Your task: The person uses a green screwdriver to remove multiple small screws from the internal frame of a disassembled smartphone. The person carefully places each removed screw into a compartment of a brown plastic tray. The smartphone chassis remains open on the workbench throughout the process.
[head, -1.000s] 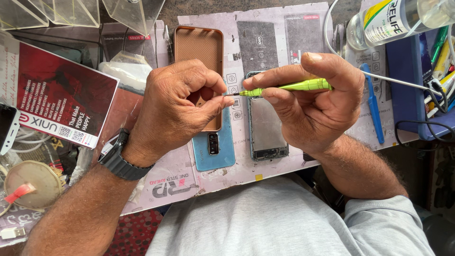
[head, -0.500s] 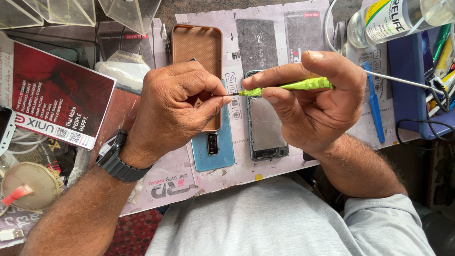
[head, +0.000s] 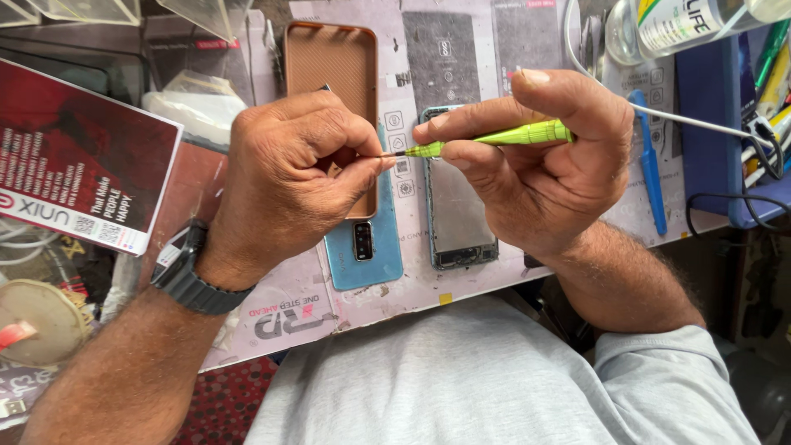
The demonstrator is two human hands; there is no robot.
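Note:
My right hand (head: 544, 165) grips a lime-green screwdriver (head: 494, 138), held level with its dark tip pointing left. My left hand (head: 288, 173) is closed, its thumb and forefinger pinched at the screwdriver's tip; whatever they pinch is too small to see. Below the hands, on a printed work mat (head: 428, 288), lie a blue phone back cover (head: 362, 255) with its camera window, an opened phone body (head: 457, 214) and a brown phone case (head: 329, 62). A black watch sits on my left wrist.
A red and white box (head: 74, 173) lies at the left, with a round tape-like roll (head: 37, 321) below it. A blue pry tool (head: 651, 165), a white cable, a clear bottle (head: 684, 25) and a blue tray of tools (head: 733, 124) are at the right.
Both hands stay nearly still; my left fingers have shifted slightly at the screwdriver tip.

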